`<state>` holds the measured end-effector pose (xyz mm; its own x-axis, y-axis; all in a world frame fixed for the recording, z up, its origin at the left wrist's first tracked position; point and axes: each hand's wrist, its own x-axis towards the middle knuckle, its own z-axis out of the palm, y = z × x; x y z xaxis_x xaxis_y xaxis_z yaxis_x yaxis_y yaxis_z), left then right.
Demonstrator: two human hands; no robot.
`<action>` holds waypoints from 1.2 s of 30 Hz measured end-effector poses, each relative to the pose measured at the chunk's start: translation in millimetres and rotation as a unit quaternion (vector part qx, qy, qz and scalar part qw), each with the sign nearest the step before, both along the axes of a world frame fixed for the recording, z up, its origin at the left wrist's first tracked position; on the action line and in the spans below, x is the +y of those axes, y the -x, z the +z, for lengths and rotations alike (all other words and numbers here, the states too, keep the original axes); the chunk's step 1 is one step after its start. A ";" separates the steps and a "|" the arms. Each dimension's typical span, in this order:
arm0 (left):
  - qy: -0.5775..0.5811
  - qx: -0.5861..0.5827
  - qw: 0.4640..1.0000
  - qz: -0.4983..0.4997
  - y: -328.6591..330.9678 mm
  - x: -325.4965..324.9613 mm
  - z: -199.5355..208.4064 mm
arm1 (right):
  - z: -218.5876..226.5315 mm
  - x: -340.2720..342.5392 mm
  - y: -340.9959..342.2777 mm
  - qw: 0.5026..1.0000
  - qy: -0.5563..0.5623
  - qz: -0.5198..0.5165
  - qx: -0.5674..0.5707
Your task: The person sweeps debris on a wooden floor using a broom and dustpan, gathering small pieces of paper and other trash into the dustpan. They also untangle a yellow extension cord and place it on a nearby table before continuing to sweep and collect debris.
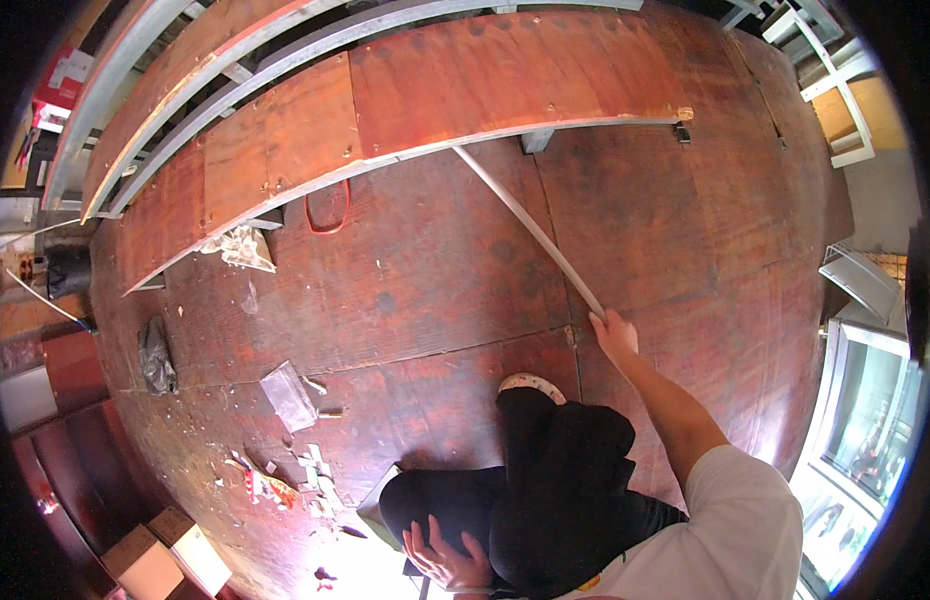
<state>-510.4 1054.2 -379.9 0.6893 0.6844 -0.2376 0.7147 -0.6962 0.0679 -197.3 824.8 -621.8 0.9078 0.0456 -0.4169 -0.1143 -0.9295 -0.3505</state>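
Note:
My right hand (615, 338) is closed around the near end of a long, thin whitish pole (530, 225). It slants up and left across the reddish-brown wooden floor (435, 290). The pole's far end is hidden beneath a low wooden shelf (435, 85), so what it ends in cannot be seen. My left hand (447, 556) rests on my black-clad knee with its fingers spread, holding nothing. Under the shelf's front edge lie a red loop of strap (329, 212) and a crumpled pale bag (243, 247).
Litter is spread at the left: a black plastic bag (157, 357), a clear plastic packet (289, 396) and colourful wrappers (265, 487). Cardboard boxes (145, 566) stand at the lower left. A glass-fronted cabinet or door (865, 410) is at the right. Metal-framed shelf tiers rise at the upper left.

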 end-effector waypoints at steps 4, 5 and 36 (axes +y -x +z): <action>0.003 0.003 1.000 0.002 1.3 1.1 -2.8 | -0.3 47.7 -44.5 0.999 -0.046 0.003 0.028; 0.004 0.005 1.000 0.001 2.3 2.0 -4.3 | -1.1 62.3 -57.9 0.998 -0.057 0.009 0.005; 0.030 -0.029 0.998 0.051 -11.6 -2.0 48.1 | 49.0 192.5 -47.6 0.981 -0.188 0.036 -0.001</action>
<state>-498.8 1052.2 -331.7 0.6305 0.7377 -0.2412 0.7753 -0.6135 0.1502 -149.8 1017.4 -572.8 0.8976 0.2596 -0.3561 -0.0524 -0.7395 -0.6711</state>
